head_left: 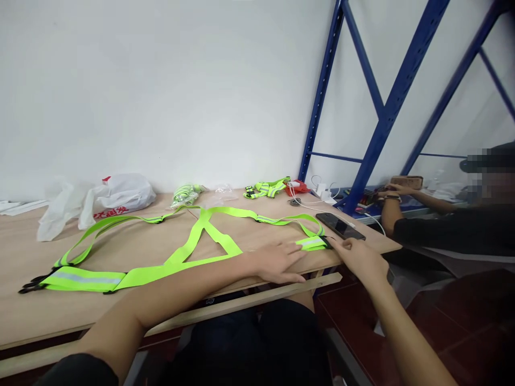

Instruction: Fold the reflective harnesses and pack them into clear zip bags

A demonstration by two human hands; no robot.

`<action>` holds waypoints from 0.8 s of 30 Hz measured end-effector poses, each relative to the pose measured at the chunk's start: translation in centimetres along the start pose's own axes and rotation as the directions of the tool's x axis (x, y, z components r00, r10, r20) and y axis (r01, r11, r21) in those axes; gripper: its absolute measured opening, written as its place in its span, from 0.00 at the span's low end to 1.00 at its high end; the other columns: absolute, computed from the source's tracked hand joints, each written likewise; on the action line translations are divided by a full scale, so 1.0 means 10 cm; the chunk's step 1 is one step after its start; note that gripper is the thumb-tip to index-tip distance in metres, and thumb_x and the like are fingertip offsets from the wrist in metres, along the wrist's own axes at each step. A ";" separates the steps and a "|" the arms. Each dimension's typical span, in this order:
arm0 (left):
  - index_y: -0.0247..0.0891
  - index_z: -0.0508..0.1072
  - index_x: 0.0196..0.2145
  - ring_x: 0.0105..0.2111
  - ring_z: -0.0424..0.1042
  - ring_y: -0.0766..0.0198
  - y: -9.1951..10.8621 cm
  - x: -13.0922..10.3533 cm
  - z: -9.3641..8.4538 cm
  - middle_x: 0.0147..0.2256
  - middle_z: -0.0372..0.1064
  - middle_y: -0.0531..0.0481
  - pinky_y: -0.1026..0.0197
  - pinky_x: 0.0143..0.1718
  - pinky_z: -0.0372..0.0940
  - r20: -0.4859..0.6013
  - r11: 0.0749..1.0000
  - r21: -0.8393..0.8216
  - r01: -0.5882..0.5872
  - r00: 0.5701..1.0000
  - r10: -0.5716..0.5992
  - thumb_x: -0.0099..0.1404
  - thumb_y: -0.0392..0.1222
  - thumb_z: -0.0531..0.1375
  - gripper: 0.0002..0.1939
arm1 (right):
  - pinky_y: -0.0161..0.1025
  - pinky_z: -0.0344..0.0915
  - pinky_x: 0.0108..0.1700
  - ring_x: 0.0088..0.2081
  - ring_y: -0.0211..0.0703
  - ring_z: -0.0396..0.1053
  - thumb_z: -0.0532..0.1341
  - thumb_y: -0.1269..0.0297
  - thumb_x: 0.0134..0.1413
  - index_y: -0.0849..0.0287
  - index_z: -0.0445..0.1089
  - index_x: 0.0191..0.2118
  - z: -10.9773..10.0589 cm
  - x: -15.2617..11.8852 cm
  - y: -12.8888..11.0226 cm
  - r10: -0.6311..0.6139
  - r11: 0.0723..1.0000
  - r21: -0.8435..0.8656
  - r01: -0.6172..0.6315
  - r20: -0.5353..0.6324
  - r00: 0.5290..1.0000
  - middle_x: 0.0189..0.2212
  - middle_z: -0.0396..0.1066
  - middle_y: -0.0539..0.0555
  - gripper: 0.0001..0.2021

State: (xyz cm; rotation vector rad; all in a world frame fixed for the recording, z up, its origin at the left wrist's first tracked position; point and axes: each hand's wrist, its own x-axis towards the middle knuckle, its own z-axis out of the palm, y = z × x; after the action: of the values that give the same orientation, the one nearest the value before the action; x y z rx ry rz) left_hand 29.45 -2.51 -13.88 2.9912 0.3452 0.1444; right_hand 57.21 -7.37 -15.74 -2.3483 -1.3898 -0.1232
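A neon yellow-green reflective vest of elastic straps lies spread over the table, its straps crossing near the middle. My left hand rests flat on the belt near the front edge, fingers stretched out and covering part of it. At the belt's right end, my right hand has its fingers closed at the black buckle, which they partly hide. Another black buckle sits at the left end of the belt.
A phone with a cable lies beyond my right hand. Along the wall are a white plastic bag, a bagged bundle and another reflective vest. Blue rack posts rise at right, near a seated person.
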 end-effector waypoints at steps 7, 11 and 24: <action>0.32 0.52 0.70 0.70 0.47 0.48 0.03 -0.08 0.07 0.69 0.48 0.37 0.47 0.70 0.42 0.037 0.994 -0.075 -0.074 0.996 0.077 0.73 0.60 0.50 0.37 | 0.57 0.68 0.46 0.51 0.69 0.70 0.50 0.32 0.56 0.62 0.72 0.47 0.16 -0.07 -0.23 -0.075 0.990 -0.120 0.074 0.000 0.997 0.47 0.71 0.71 0.36; 0.33 0.54 0.69 0.70 0.48 0.49 0.02 -0.14 0.09 0.69 0.48 0.37 0.48 0.70 0.42 -0.002 0.988 -0.119 -0.096 0.995 0.097 0.73 0.57 0.52 0.35 | 0.53 0.69 0.44 0.49 0.67 0.71 0.58 0.38 0.53 0.62 0.65 0.52 0.22 -0.01 -0.19 -0.116 0.993 -0.017 0.116 -0.026 0.993 0.44 0.74 0.68 0.33; 0.32 0.57 0.68 0.70 0.45 0.50 -0.02 -0.10 0.12 0.70 0.45 0.35 0.46 0.70 0.45 -0.052 0.967 -0.254 -0.004 0.999 -0.009 0.72 0.59 0.51 0.35 | 0.46 0.67 0.43 0.40 0.57 0.76 0.58 0.49 0.50 0.57 0.69 0.44 0.24 0.26 -0.07 -0.179 0.878 0.444 0.176 -0.036 0.983 0.32 0.79 0.57 0.20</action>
State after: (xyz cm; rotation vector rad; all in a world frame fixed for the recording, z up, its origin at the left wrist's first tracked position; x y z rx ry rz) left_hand 28.57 -2.74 -15.21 2.7371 0.3097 0.2481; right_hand 57.59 -4.01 -17.02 -1.8438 -1.4542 0.1401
